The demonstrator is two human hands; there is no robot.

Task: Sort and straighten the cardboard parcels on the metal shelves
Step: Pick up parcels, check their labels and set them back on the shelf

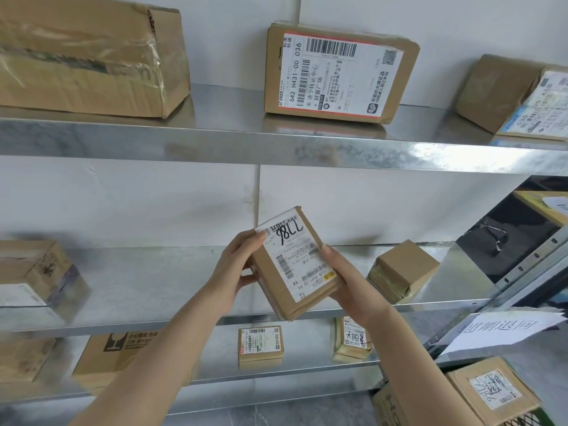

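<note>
A flat cardboard parcel [292,265] with a white label and black handwriting is held tilted in the air in front of the middle metal shelf [153,281]. My left hand [238,265] grips its left edge, thumb on the label's upper corner. My right hand [341,272] grips its right edge. On the top shelf [215,139] stand a large taped box [89,53], a labelled parcel [338,72] and an angled parcel [516,96]. A small cube parcel [402,270] sits on the middle shelf to the right, and another box [33,272] sits at the left.
The lower shelf [301,368] carries two small labelled parcels [260,345] [352,341] and larger boxes [116,352] at the left. A second rack [528,272] stands at the right with a paper sign [498,329]. Another labelled parcel [491,390] lies at the bottom right.
</note>
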